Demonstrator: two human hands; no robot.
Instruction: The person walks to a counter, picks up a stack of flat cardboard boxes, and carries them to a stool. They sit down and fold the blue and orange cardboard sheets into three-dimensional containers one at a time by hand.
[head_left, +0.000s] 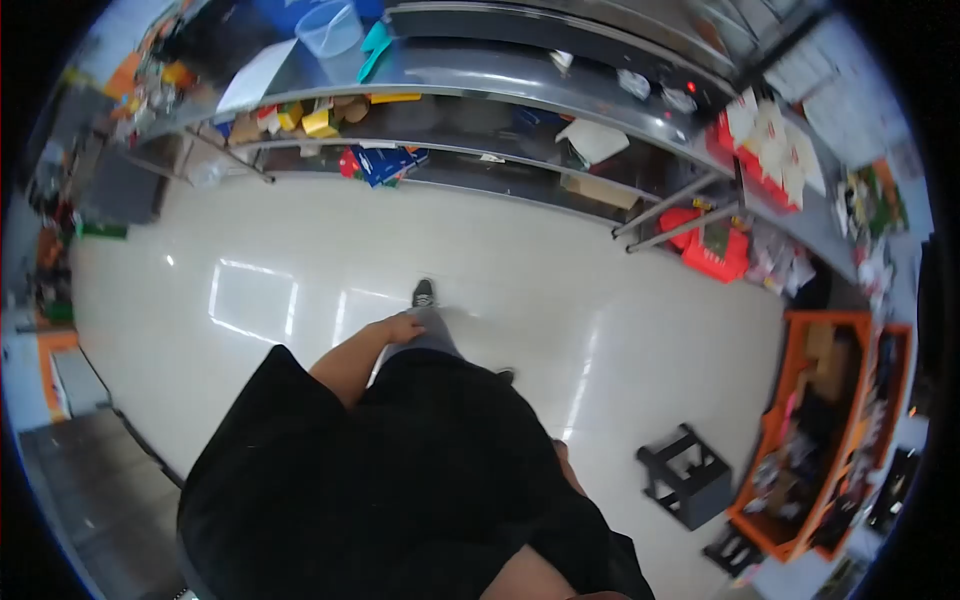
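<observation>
L hand (404, 327) half-curled, holds nothing, against grey trouser leg (437, 338). R hand (566, 467) mostly behind black top (400, 480); grip: cannot tell.

The white floor (300, 260) under you is carrying a black stool (685, 475) at 4 o'clock, a red crate (715, 250) at 2 o'clock.

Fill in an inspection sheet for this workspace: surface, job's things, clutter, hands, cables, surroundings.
Surface: glossy pale floor, with light glare.
Job's things: nothing seen in either hand.
Clutter: boxes and packets on the lower steel shelf; black stool on the floor.
Hands: left hand by the thigh, grip unclear; right hand mostly hidden by the black shirt.
Cables: nothing seen.
Surroundings: steel counter bearing a clear jug; orange rack at right.
</observation>
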